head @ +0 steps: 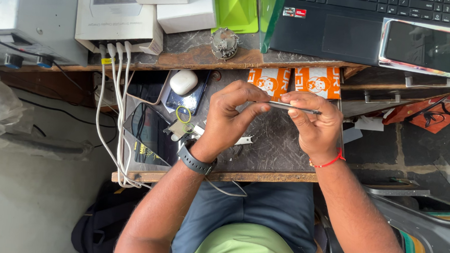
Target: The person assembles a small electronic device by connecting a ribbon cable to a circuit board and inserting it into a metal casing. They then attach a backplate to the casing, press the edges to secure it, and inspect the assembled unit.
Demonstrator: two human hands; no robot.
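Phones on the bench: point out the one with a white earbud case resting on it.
The dark phone just left of the left hand; it carries the white earbud case.

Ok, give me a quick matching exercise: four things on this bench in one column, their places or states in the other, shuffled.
1. thin metal tool
2. white earbud case
3. laptop
4. red thread

a. round the right wrist
b. on a dark phone
c. on the upper shelf
d. pinched by both hands, left hand and right hand

Pairs: 1-d, 2-b, 3-c, 4-a
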